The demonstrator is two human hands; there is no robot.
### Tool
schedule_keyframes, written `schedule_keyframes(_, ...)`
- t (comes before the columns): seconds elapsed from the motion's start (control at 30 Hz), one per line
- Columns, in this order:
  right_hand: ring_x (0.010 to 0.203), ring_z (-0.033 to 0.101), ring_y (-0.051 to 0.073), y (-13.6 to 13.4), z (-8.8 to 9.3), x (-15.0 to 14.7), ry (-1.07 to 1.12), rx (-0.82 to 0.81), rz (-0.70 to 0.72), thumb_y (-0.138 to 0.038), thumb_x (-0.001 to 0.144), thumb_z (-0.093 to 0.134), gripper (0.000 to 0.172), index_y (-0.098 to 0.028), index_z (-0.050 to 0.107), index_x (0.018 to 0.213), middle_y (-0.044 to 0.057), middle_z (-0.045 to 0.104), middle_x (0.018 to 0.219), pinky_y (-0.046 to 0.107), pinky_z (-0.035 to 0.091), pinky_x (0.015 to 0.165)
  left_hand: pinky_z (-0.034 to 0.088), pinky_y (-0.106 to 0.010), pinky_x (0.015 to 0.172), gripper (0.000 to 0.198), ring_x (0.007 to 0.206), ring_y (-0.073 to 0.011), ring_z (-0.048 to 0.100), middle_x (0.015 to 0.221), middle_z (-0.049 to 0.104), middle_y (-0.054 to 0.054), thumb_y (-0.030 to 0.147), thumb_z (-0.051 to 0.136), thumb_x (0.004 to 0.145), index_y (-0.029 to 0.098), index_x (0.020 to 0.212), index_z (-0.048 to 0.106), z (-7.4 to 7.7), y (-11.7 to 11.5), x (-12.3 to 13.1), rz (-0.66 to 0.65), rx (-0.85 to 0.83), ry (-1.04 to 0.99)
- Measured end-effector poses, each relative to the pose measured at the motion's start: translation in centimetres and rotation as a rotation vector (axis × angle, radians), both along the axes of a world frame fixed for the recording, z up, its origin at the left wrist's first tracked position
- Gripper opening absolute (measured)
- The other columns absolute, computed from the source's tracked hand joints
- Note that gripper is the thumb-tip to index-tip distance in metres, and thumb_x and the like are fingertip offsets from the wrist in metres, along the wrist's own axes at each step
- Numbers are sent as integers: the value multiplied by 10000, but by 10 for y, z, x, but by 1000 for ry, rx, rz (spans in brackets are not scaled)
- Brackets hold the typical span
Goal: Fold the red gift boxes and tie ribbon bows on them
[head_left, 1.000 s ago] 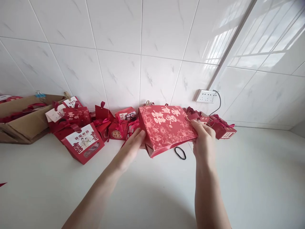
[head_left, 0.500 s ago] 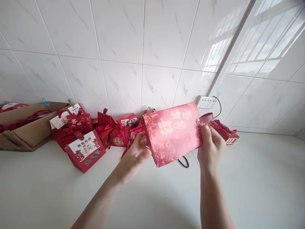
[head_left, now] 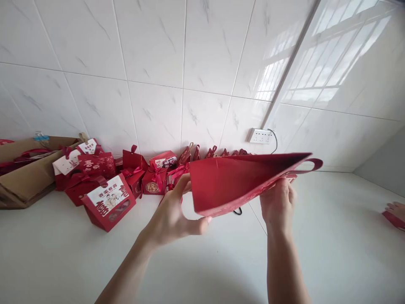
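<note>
A red paper gift box (head_left: 228,177) is held up over the white counter, tilted so that its hollow inside faces me. Its ribbon loop (head_left: 311,165) sticks out at the right end. My left hand (head_left: 180,211) grips the left end, thumb below and fingers behind. Around the right end, near the ribbon, my right hand (head_left: 280,202) is closed. Part of its fingers is hidden by the box.
A cardboard box (head_left: 28,181) with red ribbons is at the left. Several red gift boxes (head_left: 109,202) line the tiled wall. A socket strip (head_left: 261,136) is behind. At the far right, another person's hand (head_left: 396,210) touches something red.
The held box has turned from its printed face to its hollow inside. The view has shifted slightly right, and another person's hand now shows at the right edge.
</note>
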State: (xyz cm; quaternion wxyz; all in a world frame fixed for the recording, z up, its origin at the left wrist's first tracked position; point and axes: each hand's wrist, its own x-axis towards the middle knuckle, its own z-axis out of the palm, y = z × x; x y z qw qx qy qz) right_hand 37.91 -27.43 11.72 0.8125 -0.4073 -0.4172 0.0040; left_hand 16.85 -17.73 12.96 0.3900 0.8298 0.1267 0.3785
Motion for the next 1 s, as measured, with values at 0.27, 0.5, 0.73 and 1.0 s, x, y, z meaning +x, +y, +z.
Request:
schedule_keyframes(0.27,517,548,158,-107,-47,-17,82,-334,-13,-522,798,623,312,-218,654,733,18,612,625,265,453,478,547,-321,746,455,978,-253,653,1107,674,-48,328,583,793,271,1236,499,-6,-15,16,-455,-74,384)
schedule_keyframes(0.5,414,398,109,-239,-50,-28,73,-820,-662,-524,789,576,382,-170,579,645,-24,482,485,230,333,409,509,-444,871,588,1090,-349,622,1203,649,-157,513,538,818,178,1301,525,-49,-57,47,-627,231,958)
schedule_keyframes(0.73,581,561,213,-346,-22,-15,32,-1577,-1412,-432,874,407,375,-146,643,824,92,626,631,292,386,580,388,-470,1081,529,1384,-303,331,1483,358,-173,384,473,902,126,1364,459,-118,-113,70,-661,584,766)
schedule_keyframes(1.0,926,606,331,-415,-26,18,269,-1879,-1481,-345,966,313,478,-30,585,1201,271,661,1019,349,346,700,390,-478,1100,518,1360,-272,383,1473,391,-125,217,484,857,136,1367,445,-188,-118,79,-585,798,441)
